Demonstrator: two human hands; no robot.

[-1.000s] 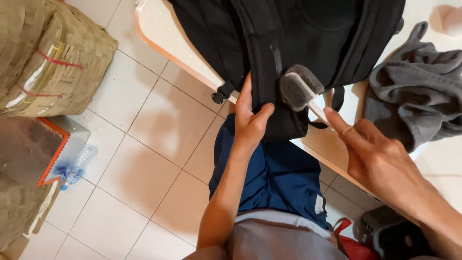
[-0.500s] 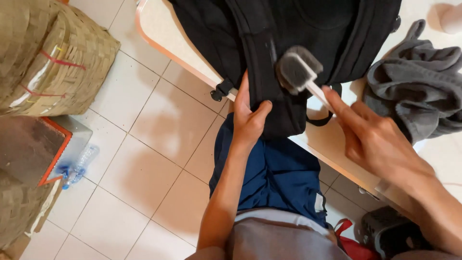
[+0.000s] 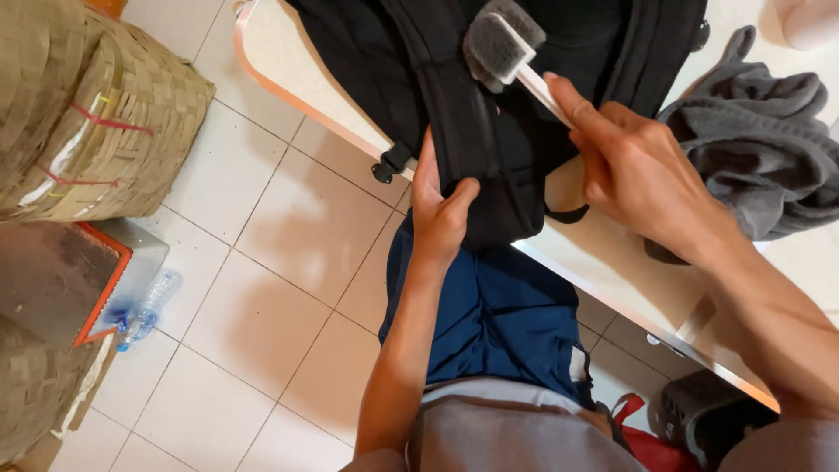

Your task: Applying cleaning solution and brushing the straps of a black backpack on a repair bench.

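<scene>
My left hand clamps the lower edge of the black backpack, thumb on top and pressed to the fabric, the other fingers curled under the bag where I cannot see them. My right hand is closed round the white handle of a small grey-headed brush; my forefinger lies straight along the handle, the rest of the grip is folded out of sight beneath the palm. The brush head sits beyond my fingertips, against the backpack's front, though I cannot tell how firmly it presses. The bag's top is cut off by the frame's edge. To the right of my knuckles lies a crumpled grey cloth on the pale table. Left of my left hand, down on the tiled floor, stand woven baskets.
</scene>
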